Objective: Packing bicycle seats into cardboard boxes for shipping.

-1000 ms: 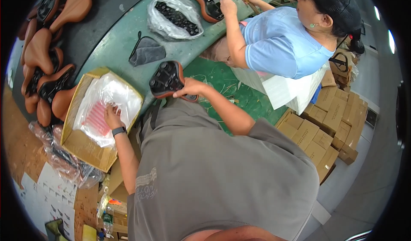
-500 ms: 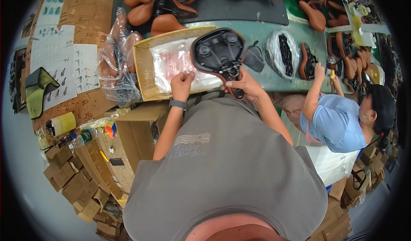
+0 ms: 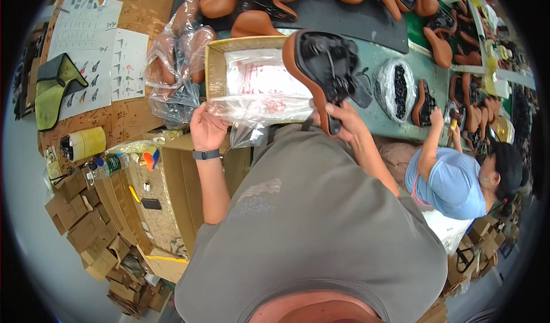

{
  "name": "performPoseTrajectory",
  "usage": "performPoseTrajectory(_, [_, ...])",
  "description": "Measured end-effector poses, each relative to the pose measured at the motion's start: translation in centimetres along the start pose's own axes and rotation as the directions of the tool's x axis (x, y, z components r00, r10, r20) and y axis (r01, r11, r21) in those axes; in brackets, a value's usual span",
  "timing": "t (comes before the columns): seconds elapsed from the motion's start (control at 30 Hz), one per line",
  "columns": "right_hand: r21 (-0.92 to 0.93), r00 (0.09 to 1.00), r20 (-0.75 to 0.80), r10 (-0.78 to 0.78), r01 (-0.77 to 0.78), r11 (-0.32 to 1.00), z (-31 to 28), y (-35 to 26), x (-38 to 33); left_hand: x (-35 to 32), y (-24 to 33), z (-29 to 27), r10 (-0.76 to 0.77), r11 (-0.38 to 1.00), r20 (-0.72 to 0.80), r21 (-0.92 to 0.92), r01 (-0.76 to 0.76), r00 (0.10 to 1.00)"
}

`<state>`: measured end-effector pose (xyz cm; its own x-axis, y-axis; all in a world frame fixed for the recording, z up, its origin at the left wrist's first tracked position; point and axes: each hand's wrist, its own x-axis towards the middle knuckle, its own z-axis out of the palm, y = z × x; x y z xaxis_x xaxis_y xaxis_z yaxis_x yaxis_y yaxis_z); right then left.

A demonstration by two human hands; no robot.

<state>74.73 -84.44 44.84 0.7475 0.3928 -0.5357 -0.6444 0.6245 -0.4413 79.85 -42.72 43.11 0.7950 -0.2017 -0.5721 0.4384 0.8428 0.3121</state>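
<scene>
My right hand (image 3: 345, 122) grips a brown bicycle saddle (image 3: 303, 65) by its narrow nose. The saddle is tilted, its black underside with springs and rails turned toward the right. At the near left corner of a yellowish open carton, my left hand (image 3: 207, 129) pinches the edge of a clear plastic bag (image 3: 252, 110). That bag stretches across the carton's near side toward the saddle's nose. More clear bags with red print (image 3: 269, 75) lie stacked inside the carton (image 3: 215, 65). Part of my right fingers is hidden behind the saddle.
Plastic-wrapped saddles (image 3: 177, 65) stand left of the carton. Several brown saddles (image 3: 260, 5) lie on the black mat behind. To the right are a bag of small black parts (image 3: 399, 88) and a co-worker (image 3: 450, 174) holding a yellow-handled tool. An open cardboard box (image 3: 192, 179) stands below.
My left hand has moved left and nearer, drawing a clear bag across the carton. My right hand has tipped the saddle onto its side and shifted it slightly right in view.
</scene>
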Motion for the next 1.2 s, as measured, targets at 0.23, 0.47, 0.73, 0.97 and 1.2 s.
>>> performPoseTrajectory(0.23, [-0.976, 0.952, 0.017, -0.305, 0.081, 0.200, 7.2, -1.0, 2.6, 0.4, -2.4, 15.1, 0.303, 0.286, 0.317, 0.869, -0.403, 0.899])
performPoseTrajectory(0.47, [-0.545, 0.973, -0.008, -0.232, 0.191, 0.817, 10.6, -2.6, 13.5, 2.4, 4.9, 8.1, 0.325, 0.684, 0.356, 0.552, -0.477, 0.876])
performPoseTrajectory(0.73, [-0.905, 0.956, -0.219, -0.196, -0.274, -0.326, 0.7, -12.5, 37.6, 9.5, 16.6, -10.1, 0.739, 0.319, -0.062, 0.909, -0.268, 0.671])
performPoseTrajectory(0.97, [-0.948, 0.936, -0.309, 0.167, -0.289, -0.135, -8.7, -7.9, 47.3, 9.0, 11.7, -15.4, 0.715, 0.420, -0.298, 0.906, -0.047, 0.632])
performPoseTrajectory(1.2, [-0.951, 0.938, 0.204, -0.280, 0.122, -0.284, 0.1, -8.7, 38.6, 6.2, 1.4, -7.9, 0.850, -0.120, 0.103, 0.993, 0.000, 0.517])
